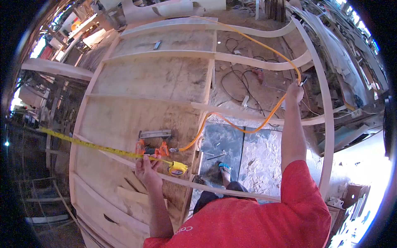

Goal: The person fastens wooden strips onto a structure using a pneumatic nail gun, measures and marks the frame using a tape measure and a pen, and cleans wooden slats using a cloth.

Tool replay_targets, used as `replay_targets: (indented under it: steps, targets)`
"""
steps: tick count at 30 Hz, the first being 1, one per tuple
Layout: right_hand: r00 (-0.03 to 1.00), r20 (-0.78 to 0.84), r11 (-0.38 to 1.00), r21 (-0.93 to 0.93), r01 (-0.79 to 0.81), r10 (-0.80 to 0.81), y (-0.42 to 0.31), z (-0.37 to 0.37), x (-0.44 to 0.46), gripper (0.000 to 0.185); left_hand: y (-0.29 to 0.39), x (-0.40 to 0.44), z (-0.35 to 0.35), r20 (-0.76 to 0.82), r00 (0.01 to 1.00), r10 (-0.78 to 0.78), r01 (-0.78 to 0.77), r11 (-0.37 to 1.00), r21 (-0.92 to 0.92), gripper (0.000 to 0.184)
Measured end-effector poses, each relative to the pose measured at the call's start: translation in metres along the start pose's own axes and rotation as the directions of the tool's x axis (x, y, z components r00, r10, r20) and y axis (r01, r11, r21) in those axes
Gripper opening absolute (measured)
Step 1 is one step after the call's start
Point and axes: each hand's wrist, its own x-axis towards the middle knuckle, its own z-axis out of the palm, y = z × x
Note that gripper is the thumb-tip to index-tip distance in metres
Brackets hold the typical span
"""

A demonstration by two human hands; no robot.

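My left hand (149, 171) grips the extended yellow blade (99, 146) of a tape measure, thumb and fingers around it. The blade runs left past the edge of the wooden frame (84, 107). The yellow case (178, 168) is just right of that hand, above a rail. An orange and black nail gun (154, 144) lies on the panel beyond the fingers, joined to an orange air hose (237, 126). Far to the right, my right hand (294, 92) is closed around the hose beside the curved rails. A small dark object (303, 82) sticks out by its fingers; I cannot tell its kind.
Slats cross the plywood panel (144, 78), where a small metal piece (157, 44) lies. A curved-ended rail (326, 103) closes the frame at right. Cables (244, 84) and a red power tool (258, 75) lie on the littered floor. Stacked boards (331, 62) stand at far right.
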Motion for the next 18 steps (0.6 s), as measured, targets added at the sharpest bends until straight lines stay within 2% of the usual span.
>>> replay_targets:
  steps: [1,3,4,6,10,12,15,16,18]
  targets:
    - [1.0,0.012,1.0,-0.005,0.004,-0.004,0.001,-0.002,-0.006,0.064,-0.001,-0.002,-0.002,-0.013,1.0,-0.001,0.001,1.0,0.004,0.014]
    - [0.971,0.208,0.977,-0.151,0.149,-0.116,0.008,-0.01,-0.017,0.059,-0.004,-0.003,-0.005,0.039,0.999,-0.033,0.032,0.999,0.031,0.015]
    - [0.97,0.213,0.976,-0.158,0.151,-0.116,0.016,-0.008,-0.015,0.059,-0.002,-0.006,-0.002,0.033,0.999,-0.039,0.038,0.999,0.034,0.015]
    - [0.914,0.272,0.858,-0.341,0.383,-0.299,0.046,-0.003,-0.003,0.053,0.002,-0.013,0.005,0.027,0.997,-0.069,0.067,0.996,0.064,0.015]
    - [0.872,0.368,0.808,-0.373,0.457,-0.324,0.078,-0.004,-0.003,0.048,0.003,-0.018,0.011,0.092,0.991,-0.094,0.085,0.991,0.103,0.014]
    - [0.828,0.411,0.74,-0.4,0.541,-0.382,0.079,-0.009,-0.021,0.051,0.008,-0.023,0.02,0.113,0.992,-0.063,0.051,0.992,0.112,0.013]
    - [0.86,0.386,0.773,-0.409,0.485,-0.335,0.077,-0.012,-0.037,0.058,0.022,-0.03,0.033,0.074,0.997,-0.037,0.016,0.965,0.261,0.013]
    - [0.856,0.406,0.765,-0.422,0.486,-0.32,0.082,-0.019,-0.048,0.058,0.015,-0.024,0.029,0.122,0.992,-0.015,-0.011,0.978,0.208,0.013]
    - [0.824,0.237,0.71,-0.421,0.564,-0.515,0.069,-0.031,-0.069,0.066,0.01,-0.021,0.027,0.124,0.991,-0.042,0.015,0.977,0.213,0.012]
